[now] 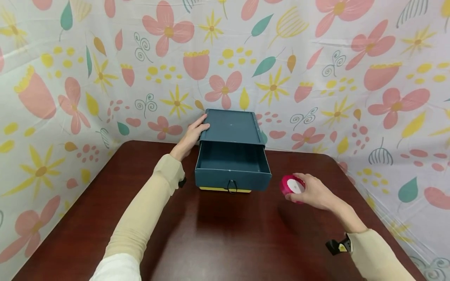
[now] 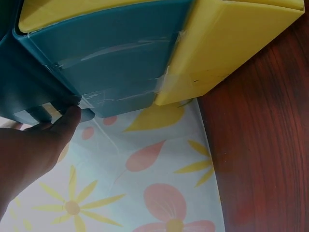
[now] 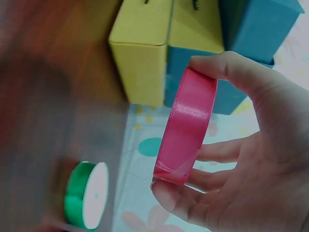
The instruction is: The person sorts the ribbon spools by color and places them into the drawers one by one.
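Note:
My right hand (image 1: 314, 192) pinches a roll of pink ribbon (image 1: 289, 186) on a white spool by its edges, above the table right of the drawer box. In the right wrist view the pink ribbon (image 3: 187, 125) sits between thumb and fingertips. A green ribbon roll (image 3: 87, 195) stands apart from that hand; the head view does not show it. My left hand (image 1: 191, 134) rests on the upper left edge of the blue drawer box (image 1: 230, 127), fingers fairly straight. Its top drawer (image 1: 232, 178) is pulled out, and the visible inside holds nothing.
Yellow drawers (image 2: 241, 43) sit beneath the blue ones, a yellow front edge (image 1: 211, 189) showing below the open drawer. A black loop pull (image 1: 232, 186) hangs on the drawer front. Flower-printed cloth (image 1: 225, 50) stands behind the dark wooden table (image 1: 225, 249).

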Demonstrator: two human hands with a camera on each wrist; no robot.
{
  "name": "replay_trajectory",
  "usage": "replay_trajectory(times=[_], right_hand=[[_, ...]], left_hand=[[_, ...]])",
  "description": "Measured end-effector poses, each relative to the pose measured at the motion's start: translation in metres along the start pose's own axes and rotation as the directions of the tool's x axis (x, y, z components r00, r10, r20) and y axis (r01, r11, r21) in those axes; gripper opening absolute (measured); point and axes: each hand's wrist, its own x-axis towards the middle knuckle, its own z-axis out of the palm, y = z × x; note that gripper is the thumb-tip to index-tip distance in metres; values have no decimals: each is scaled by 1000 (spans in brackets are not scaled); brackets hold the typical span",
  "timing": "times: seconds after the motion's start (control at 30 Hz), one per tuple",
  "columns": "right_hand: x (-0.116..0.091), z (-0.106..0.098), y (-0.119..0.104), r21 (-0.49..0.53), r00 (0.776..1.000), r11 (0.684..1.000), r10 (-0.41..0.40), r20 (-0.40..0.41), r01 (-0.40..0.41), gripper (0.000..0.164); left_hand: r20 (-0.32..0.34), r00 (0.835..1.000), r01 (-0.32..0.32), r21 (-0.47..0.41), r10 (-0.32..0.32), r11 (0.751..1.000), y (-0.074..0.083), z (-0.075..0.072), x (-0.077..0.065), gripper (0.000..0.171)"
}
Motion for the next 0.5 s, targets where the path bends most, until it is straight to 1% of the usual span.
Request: replay_trajectory(times=[0.13, 0.33, 0.5], right_hand=[[6, -10, -9, -30, 1000, 999, -18, -2, 18, 88], [13, -23, -21, -36, 1000, 999, -18, 16, 18, 88], [17, -33, -30, -32, 1000, 999, -24, 13, 25, 87]], left_hand=[[11, 1000, 15, 0, -15, 1000, 3, -1, -1, 58], [35, 999, 36, -8, -36, 999, 11, -1, -5, 58], [37, 999, 23, 1, -23, 1000, 9, -1, -3, 59]])
